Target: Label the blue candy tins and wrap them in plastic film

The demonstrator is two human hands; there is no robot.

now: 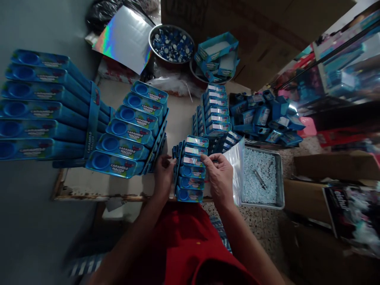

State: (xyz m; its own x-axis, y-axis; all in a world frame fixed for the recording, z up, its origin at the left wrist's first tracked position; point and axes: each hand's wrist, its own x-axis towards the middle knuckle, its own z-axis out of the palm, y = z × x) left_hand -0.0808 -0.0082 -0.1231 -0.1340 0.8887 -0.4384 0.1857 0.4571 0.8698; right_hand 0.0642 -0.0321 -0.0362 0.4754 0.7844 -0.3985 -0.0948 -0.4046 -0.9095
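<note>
Before me stands a row of small blue boxes (191, 183) labelled "Caramelo Macizo". Shiny silver strips (194, 151) lie across the upper boxes; the lower ones show round blue recesses. My right hand (220, 178) is at the row's right side, fingers curled, thumb and fingertip pinched at the end of one strip. Whether they grip the strip, I cannot tell. On the left side, my left hand (163, 174) is closed, fingertips together close to the boxes. A small pale bit shows there, too unclear to name. To its left is a stack of larger blue boxes (126, 148).
Banded blue boxes (32, 111) fill the far left. Behind are a bowl of blue and white pieces (172, 43) and a silver sheet (126, 39). More strip-covered boxes (218, 111), a heap of blue boxes (264, 114) and a metal tray (280, 178) of pale bits lie rightward.
</note>
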